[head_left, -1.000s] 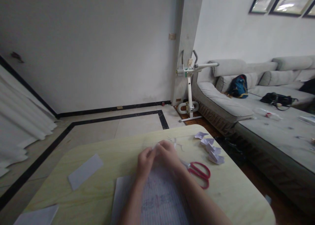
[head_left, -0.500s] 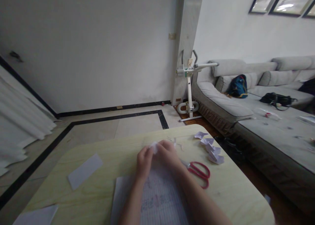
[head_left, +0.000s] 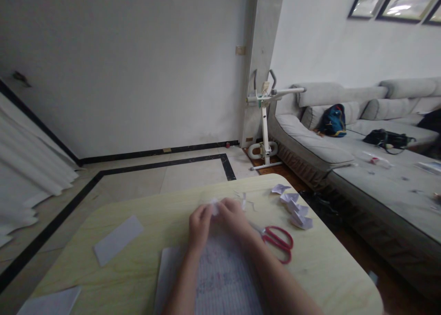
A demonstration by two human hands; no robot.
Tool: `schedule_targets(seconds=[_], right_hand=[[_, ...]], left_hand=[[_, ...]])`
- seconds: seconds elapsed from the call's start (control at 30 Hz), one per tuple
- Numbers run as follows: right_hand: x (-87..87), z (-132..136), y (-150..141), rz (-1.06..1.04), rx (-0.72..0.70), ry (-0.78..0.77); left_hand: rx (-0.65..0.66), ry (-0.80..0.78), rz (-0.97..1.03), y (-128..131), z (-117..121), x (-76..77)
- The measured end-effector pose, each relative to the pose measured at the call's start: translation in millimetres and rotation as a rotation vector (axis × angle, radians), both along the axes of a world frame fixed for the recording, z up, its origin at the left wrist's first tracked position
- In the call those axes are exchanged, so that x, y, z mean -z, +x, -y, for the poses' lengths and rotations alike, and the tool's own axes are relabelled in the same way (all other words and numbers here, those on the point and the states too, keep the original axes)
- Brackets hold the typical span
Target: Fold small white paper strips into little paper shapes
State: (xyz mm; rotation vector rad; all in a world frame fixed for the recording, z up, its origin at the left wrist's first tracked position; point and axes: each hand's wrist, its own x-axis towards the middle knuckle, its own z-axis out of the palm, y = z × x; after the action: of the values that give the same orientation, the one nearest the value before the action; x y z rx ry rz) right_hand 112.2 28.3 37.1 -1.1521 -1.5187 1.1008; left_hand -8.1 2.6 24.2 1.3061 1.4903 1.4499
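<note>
Both hands are close together above the far end of a lined notebook [head_left: 227,278] with writing on it. My left hand [head_left: 200,223] has its fingers closed on one side of a small piece of white paper [head_left: 215,209]. The other side of that paper is pinched by my right hand [head_left: 234,216]; its exact shape is blurred and partly covered. Red-handled scissors [head_left: 278,243] lie just right of my right forearm, blade tips partly hidden. Thin paper scraps [head_left: 253,204] lie beyond my right hand.
Several folded paper pieces [head_left: 298,208] line the right side of the wooden table [head_left: 330,264]. A white paper rectangle [head_left: 118,240] lies on the left, and more paper [head_left: 51,302] at the near left corner. A grey sofa [head_left: 372,186] stands to the right.
Both hands have shifted very slightly left, still pinching the white paper between them. The objects on the table stay where they were.
</note>
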Motion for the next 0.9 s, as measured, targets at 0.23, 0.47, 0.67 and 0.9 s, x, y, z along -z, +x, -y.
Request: schedule_targets(seconds=[0.23, 0.47, 0.67, 0.9], right_hand=[[4.2, -1.9, 2.2, 0.011, 0.04, 0.055], [3.7, -1.2, 0.4, 0.057, -0.003, 0.066], [4.0, 1.6, -0.3, 0.057, -0.011, 0.103], [7.3, 0.1, -2.3, -0.139, 0.009, 0.052]], left_hand=[[0.111, -0.071, 0.018, 1.4, 2.8, -4.9], [0.031, -0.042, 0.013, 2.5, 0.9, 0.5], [-0.023, 0.009, 0.031, -1.8, -2.2, 2.6], [-0.03, -0.004, 0.082, -3.3, -3.4, 4.0]])
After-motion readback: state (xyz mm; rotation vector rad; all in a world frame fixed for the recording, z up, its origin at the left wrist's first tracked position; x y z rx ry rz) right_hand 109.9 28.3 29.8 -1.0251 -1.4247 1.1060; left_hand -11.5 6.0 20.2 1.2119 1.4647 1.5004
